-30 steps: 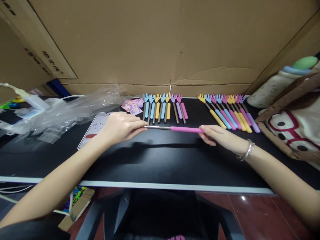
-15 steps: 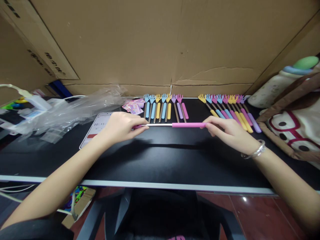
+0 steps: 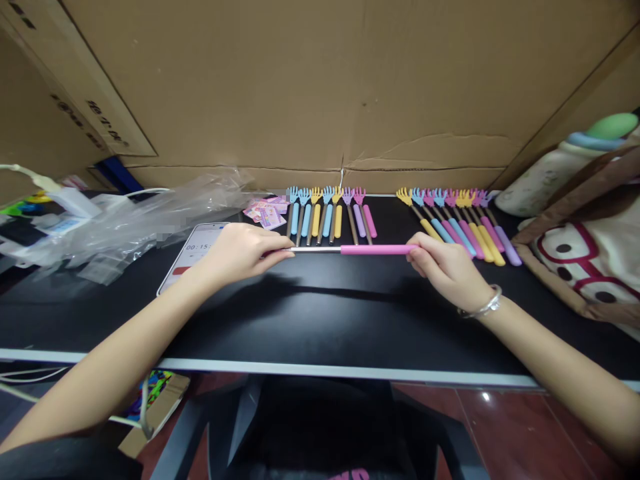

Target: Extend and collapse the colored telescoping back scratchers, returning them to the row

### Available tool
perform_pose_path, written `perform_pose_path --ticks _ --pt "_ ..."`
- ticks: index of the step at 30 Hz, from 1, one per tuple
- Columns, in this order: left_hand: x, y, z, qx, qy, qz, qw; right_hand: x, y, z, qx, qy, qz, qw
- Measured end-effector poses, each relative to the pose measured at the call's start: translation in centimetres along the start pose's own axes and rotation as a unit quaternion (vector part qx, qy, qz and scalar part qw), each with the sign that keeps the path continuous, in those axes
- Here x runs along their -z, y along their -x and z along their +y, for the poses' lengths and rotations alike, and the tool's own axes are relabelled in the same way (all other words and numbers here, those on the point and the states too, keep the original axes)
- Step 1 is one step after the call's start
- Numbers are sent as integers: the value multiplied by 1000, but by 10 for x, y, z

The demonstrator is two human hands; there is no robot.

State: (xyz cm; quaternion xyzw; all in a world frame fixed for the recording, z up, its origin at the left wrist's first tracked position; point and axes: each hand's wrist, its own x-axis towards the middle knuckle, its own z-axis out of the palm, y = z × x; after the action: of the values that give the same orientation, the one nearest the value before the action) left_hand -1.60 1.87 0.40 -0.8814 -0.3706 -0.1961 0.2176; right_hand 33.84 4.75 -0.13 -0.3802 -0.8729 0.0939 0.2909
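Note:
I hold a telescopic back scratcher [image 3: 350, 249] level above the black table [image 3: 320, 320]. My left hand [image 3: 240, 250] is closed round its head end, where the thin metal rod comes out. Fingers of my right hand [image 3: 445, 267] pinch the far end of its pink grip. Behind it, a row of several back scratchers [image 3: 327, 217] with blue, yellow, purple and pink grips lies side by side. A second row of several back scratchers [image 3: 460, 223] lies fanned out behind my right hand.
A phone [image 3: 193, 253] showing a timer lies under my left hand. Crumpled clear plastic bags [image 3: 135, 220] and small pink cards [image 3: 265, 213] sit at the left. Cardboard boxes [image 3: 320, 87] wall the back. A cloth bag [image 3: 585, 247] stands at the right.
My right hand has risen and turned over the pink grip's end, and the scratcher now sits a little farther back. My left hand keeps its hold on the head end.

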Motion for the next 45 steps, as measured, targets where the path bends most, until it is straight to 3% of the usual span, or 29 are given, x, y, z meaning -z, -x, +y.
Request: perform_pose_path --ticks 4,11,32,45 --pt "-1 0 2 -6 -1 17 1000 -1 0 -4 -9 -55 20 998" --pt "3 1 2 -20 -51 37 998 -2 -1 -5 -65 -89 -45 993" --pt "9 -1 7 -51 -116 36 991 -10 0 -1 -90 -151 -124 977" --pt "-5 -1 6 14 -8 -11 1000 6 -4 -5 -102 -117 -98 983"
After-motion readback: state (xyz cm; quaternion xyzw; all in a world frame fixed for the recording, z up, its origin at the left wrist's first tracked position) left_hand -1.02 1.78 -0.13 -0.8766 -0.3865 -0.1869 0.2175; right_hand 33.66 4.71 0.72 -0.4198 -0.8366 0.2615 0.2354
